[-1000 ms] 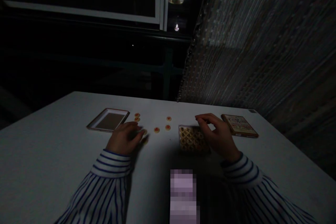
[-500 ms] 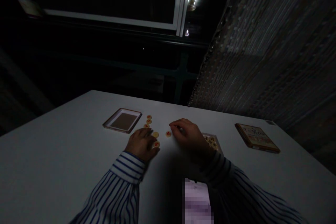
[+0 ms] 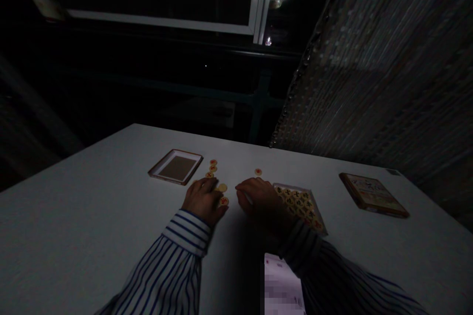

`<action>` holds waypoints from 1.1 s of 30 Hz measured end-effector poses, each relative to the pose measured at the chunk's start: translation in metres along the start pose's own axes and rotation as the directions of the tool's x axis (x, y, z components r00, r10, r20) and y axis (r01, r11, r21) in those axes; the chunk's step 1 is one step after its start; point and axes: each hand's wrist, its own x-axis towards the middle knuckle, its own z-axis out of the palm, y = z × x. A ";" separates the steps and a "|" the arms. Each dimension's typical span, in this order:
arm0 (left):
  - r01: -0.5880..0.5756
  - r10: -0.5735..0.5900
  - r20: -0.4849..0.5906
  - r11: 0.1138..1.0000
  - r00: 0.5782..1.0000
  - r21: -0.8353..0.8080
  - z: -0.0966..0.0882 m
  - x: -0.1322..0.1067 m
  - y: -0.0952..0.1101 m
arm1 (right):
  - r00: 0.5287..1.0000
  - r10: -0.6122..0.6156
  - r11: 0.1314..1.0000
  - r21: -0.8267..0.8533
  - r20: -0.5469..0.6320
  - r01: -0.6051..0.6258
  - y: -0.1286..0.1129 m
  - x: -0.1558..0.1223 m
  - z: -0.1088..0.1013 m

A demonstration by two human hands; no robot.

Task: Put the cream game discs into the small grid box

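My left hand (image 3: pixel 203 200) lies low over the table, fingers spread, beside a loose line of xiangqi pieces. A red-marked piece (image 3: pixel 223 201) and a blank-topped piece (image 3: pixel 222 187) show by its fingers and thumb; further pieces (image 3: pixel 213 168) run beyond the fingertips. Facing it, my right hand (image 3: pixel 260 202) is closed, thumb and fingers curled together at the tabletop; whatever they hold is hidden. Just beyond its knuckles lies a lone red-marked piece (image 3: pixel 258 172). Partly behind the right hand and wrist is a shallow box (image 3: pixel 320 214) with rows of pieces.
An open shallow tray (image 3: pixel 157 175) sits at the left on the white table (image 3: pixel 92 206). A flat printed box (image 3: pixel 373 194) lies at the right. Near the front edge is a pale, partly blurred flat object (image 3: pixel 283 285). A beaded curtain (image 3: pixel 351 83) hangs behind; the room is dark.
My right hand has come down and nearer, covering where a red piece lay. A red piece now shows beyond its knuckles, and more of the filled box is visible. My left hand has barely moved.
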 end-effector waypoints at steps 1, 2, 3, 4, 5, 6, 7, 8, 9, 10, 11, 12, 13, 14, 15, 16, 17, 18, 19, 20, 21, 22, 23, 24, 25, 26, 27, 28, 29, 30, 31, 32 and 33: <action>-0.003 0.003 -0.006 1.000 1.000 -0.004 0.001 0.000 0.000 | 1.000 -0.001 1.000 0.003 -0.001 0.001 0.000 0.000 0.000; -0.004 0.004 -0.016 1.000 1.000 -0.010 0.002 0.000 -0.001 | 1.000 -0.001 1.000 0.006 -0.001 0.001 0.000 0.000 0.000; -0.005 0.005 -0.026 1.000 1.000 -0.015 0.003 0.000 -0.001 | 1.000 0.000 1.000 0.009 0.000 0.000 -0.001 -0.001 0.000; -0.009 0.008 -0.031 1.000 0.999 -0.019 0.004 0.000 -0.001 | 1.000 0.000 1.000 0.010 0.002 0.000 -0.001 -0.001 -0.001; -0.012 0.011 -0.032 1.000 0.999 -0.021 0.004 0.000 -0.002 | 1.000 0.002 1.000 0.011 0.004 -0.002 -0.001 -0.001 -0.002; -0.014 0.014 -0.029 1.000 0.999 -0.019 0.005 0.000 -0.002 | 1.000 0.005 1.000 0.012 0.007 -0.005 -0.002 -0.001 -0.002; -0.016 0.016 -0.024 1.000 1.000 -0.014 0.005 0.000 -0.002 | 1.000 0.006 1.000 0.012 0.008 -0.006 -0.002 -0.001 -0.003; -0.015 0.015 -0.020 1.000 1.000 -0.011 0.006 0.000 -0.003 | 1.000 0.005 1.000 0.010 0.009 -0.005 -0.002 -0.001 -0.004; -0.014 0.014 -0.019 1.000 1.000 -0.010 0.006 0.000 -0.003 | 1.000 0.004 1.000 0.007 0.007 -0.004 -0.002 -0.001 -0.004; -0.013 0.013 -0.022 1.000 1.000 -0.011 0.006 0.000 -0.003 | 1.000 0.001 1.000 0.002 0.004 -0.001 -0.002 -0.001 -0.004; -0.014 0.014 -0.027 1.000 1.000 -0.015 0.007 0.000 -0.003 | 1.000 -0.004 1.000 -0.002 0.001 0.004 -0.002 -0.001 -0.004; -0.018 0.018 -0.033 1.000 0.999 -0.018 0.007 0.000 -0.003 | 1.000 -0.005 1.000 -0.006 -0.004 0.005 -0.002 -0.001 -0.004; -0.025 0.024 -0.039 0.999 0.999 -0.021 0.007 0.001 -0.004 | 1.000 -0.006 1.000 -0.009 -0.009 0.006 -0.002 -0.001 -0.003; -0.033 0.032 -0.045 0.999 0.998 -0.024 0.008 0.001 -0.004 | 1.000 -0.004 1.000 -0.010 -0.014 0.004 -0.001 -0.001 -0.003; -0.040 0.039 -0.050 0.999 0.998 -0.026 0.008 0.001 -0.004 | 1.000 -0.002 1.000 -0.011 -0.018 0.002 -0.001 -0.001 -0.003; -0.047 0.045 -0.053 0.998 0.998 -0.030 0.008 0.002 -0.005 | 1.000 0.000 1.000 -0.010 -0.021 -0.001 -0.002 -0.001 -0.003; -0.051 0.049 -0.057 0.998 0.997 -0.034 0.007 0.002 -0.005 | 1.000 0.004 1.000 -0.008 -0.023 -0.004 -0.002 -0.001 -0.004; -0.053 0.051 -0.061 0.998 0.997 -0.038 0.007 0.002 -0.006 | 1.000 0.007 1.000 -0.004 -0.022 -0.007 -0.002 -0.001 -0.004; -0.054 0.051 -0.066 0.998 0.997 -0.042 0.007 0.003 -0.006 | 1.000 0.010 1.000 0.001 -0.021 -0.010 -0.002 -0.001 -0.004; -0.054 0.051 -0.071 0.997 0.996 -0.046 0.006 0.003 -0.006 | 1.000 0.015 1.000 0.005 -0.020 -0.014 -0.002 -0.001 -0.004; -0.056 0.052 -0.078 0.997 0.996 -0.052 0.006 0.004 -0.007 | 1.000 0.017 1.000 0.007 -0.019 -0.017 -0.002 -0.001 -0.005; -0.060 0.054 -0.086 0.996 0.995 -0.060 0.005 0.004 -0.007 | 1.000 0.019 1.000 0.007 -0.021 -0.019 -0.002 -0.001 -0.005; -0.063 0.056 -0.098 0.996 0.994 -0.070 0.005 0.004 -0.007 | 1.000 0.019 1.000 0.005 -0.024 -0.019 -0.002 -0.001 -0.005; -0.067 0.058 -0.107 0.995 0.993 -0.079 0.004 0.004 -0.006 | 0.999 0.016 1.000 0.003 -0.027 -0.016 -0.001 0.000 -0.005; -0.069 0.058 -0.117 0.994 0.991 -0.088 0.004 0.004 -0.006 | 0.999 0.014 1.000 0.002 -0.031 -0.014 -0.001 0.000 -0.005; -0.070 0.058 -0.128 0.993 0.990 -0.096 0.003 0.005 -0.006 | 0.999 0.014 1.000 0.005 -0.037 -0.014 -0.001 0.000 -0.005; -0.070 0.055 -0.141 0.992 0.988 -0.102 0.002 0.005 -0.005 | 0.999 0.016 1.000 0.011 -0.044 -0.016 0.000 0.000 -0.004; -0.072 0.055 -0.154 0.992 0.987 -0.108 0.001 0.005 -0.004 | 0.998 0.019 1.000 0.020 -0.052 -0.018 0.001 0.001 -0.004; -0.075 0.056 -0.169 0.991 0.984 -0.113 0.000 0.005 -0.003 | 0.998 0.023 0.999 0.029 -0.061 -0.021 0.002 0.001 -0.004; -0.081 0.058 -0.182 0.990 0.982 -0.117 -0.002 0.005 -0.002 | 0.997 0.027 0.999 0.037 -0.071 -0.024 0.003 0.002 -0.005; -0.089 0.064 -0.195 0.989 0.979 -0.122 -0.004 0.005 -0.001 | 0.996 0.032 0.999 0.044 -0.079 -0.028 0.004 0.003 -0.005; -0.096 0.068 -0.207 0.987 0.976 -0.127 -0.005 0.006 0.001 | 0.996 0.037 0.998 0.051 -0.085 -0.032 0.004 0.004 -0.007; -0.104 0.073 -0.219 0.986 0.973 -0.132 -0.007 0.006 0.002 | 0.995 0.042 0.998 0.060 -0.089 -0.037 0.005 0.004 -0.009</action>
